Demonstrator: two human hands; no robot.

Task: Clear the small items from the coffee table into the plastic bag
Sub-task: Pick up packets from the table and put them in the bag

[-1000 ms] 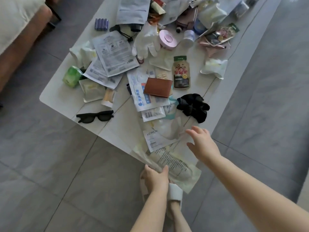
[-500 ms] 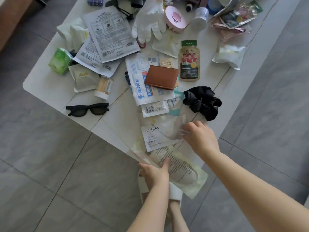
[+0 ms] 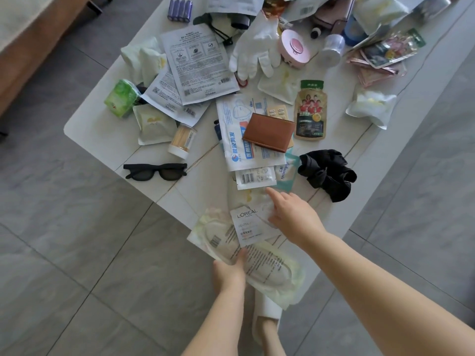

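Observation:
At the near corner of the white coffee table (image 3: 102, 147) my left hand (image 3: 228, 274) grips the edge of a translucent printed plastic bag (image 3: 275, 276), thumb on top. The bag hangs off the table edge. My right hand (image 3: 293, 219) rests with straightened fingers on a white L'Oreal sachet (image 3: 245, 224) and a clear wrapper (image 3: 259, 201) beside it. The sachet lies partly over the bag's mouth.
Many small items cover the table: black sunglasses (image 3: 155, 172), brown wallet (image 3: 268, 132), black scrunchie (image 3: 326, 173), mask packet (image 3: 236, 147), toothpick jar (image 3: 182, 141), green tissue pack (image 3: 120, 97), white glove (image 3: 257, 50), pink compact (image 3: 295, 48). A sofa (image 3: 25, 47) stands left. My slippered foot (image 3: 267, 312) is below the bag.
My right hand reached forward onto the L'Oreal sachet and drew it toward the bag's mouth. My left hand kept its grip on the bag.

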